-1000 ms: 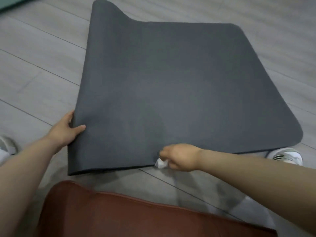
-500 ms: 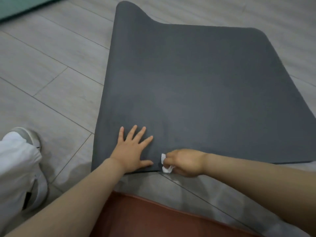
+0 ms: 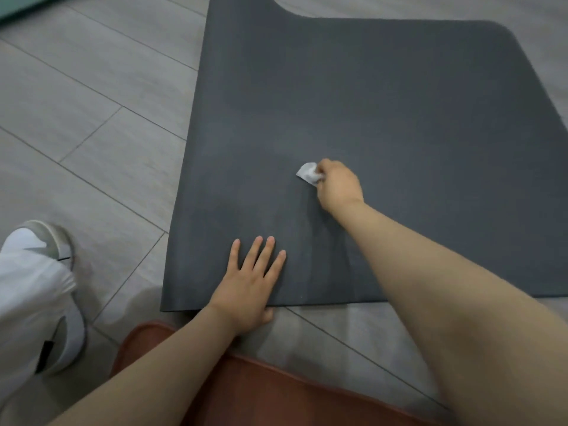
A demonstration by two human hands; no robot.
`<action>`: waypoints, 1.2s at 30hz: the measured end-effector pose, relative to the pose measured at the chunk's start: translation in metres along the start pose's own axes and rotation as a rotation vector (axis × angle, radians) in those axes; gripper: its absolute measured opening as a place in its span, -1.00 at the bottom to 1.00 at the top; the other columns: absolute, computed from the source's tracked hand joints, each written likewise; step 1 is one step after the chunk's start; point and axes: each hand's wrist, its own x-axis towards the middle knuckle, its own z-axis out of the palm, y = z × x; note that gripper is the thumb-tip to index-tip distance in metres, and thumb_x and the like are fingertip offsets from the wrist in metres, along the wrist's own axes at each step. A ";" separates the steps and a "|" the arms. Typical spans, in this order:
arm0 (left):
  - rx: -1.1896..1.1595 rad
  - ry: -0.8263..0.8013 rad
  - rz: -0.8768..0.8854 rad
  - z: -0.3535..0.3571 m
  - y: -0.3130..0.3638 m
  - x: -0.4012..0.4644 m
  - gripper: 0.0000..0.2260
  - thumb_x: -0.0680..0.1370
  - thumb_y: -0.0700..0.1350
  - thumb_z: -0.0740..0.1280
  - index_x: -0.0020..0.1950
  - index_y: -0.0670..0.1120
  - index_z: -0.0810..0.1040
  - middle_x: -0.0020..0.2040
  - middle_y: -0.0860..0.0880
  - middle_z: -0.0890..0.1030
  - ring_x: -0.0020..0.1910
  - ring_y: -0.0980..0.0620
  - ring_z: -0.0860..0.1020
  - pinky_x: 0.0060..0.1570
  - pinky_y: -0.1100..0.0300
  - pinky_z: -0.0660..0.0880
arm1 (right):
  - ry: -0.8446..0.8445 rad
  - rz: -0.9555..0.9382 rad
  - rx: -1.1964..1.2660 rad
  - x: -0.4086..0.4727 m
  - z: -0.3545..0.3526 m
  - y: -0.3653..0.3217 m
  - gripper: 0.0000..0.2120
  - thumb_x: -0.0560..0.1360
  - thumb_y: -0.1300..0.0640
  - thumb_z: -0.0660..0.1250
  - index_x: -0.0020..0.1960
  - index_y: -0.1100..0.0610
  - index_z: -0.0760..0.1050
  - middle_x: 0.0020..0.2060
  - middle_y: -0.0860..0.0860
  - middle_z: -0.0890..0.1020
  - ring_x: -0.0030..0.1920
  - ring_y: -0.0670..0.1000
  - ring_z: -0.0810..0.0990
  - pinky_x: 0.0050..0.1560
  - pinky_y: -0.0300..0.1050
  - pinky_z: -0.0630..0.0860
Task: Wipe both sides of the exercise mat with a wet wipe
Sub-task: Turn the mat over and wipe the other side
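1. Right hand (image 3: 338, 186): fingers curled round a crumpled white wet wipe (image 3: 308, 173), holding it down on the mat; the wipe sticks out to the left of the knuckles.
2. Left hand (image 3: 249, 285): released, fingers straight and spread, palm flat on the mat just inside its near edge (thumb tucked at the edge, mostly hidden).
3. Exercise mat (image 3: 384, 118): dark grey, lying flat on the floor (image 3: 92, 118). Near edge runs below the left hand; far-left portion extends out of the top of the view. Rounded corner visible at the far right.
4. Wipe position: mid-mat, beyond and to the right of the left hand, well apart from it.
5. Floor: grey wood-look planks.
6. Near edge of the view: a reddish-brown cushion (image 3: 276, 392) under both forearms.
7. Left of the view: a white trouser leg (image 3: 27, 299) and a grey-and-white shoe (image 3: 52, 241), on the floor beside the mat.
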 end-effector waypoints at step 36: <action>-0.160 -0.441 0.338 -0.079 -0.034 -0.032 -0.41 0.59 -0.15 0.20 0.59 0.18 0.15 0.61 0.10 0.11 0.55 0.02 0.21 0.50 0.13 0.17 | -0.246 -0.440 -0.223 -0.013 -0.012 -0.003 -0.76 0.46 0.23 0.30 0.13 0.15 0.48 0.09 0.17 0.51 0.11 0.21 0.53 0.05 -0.04 0.43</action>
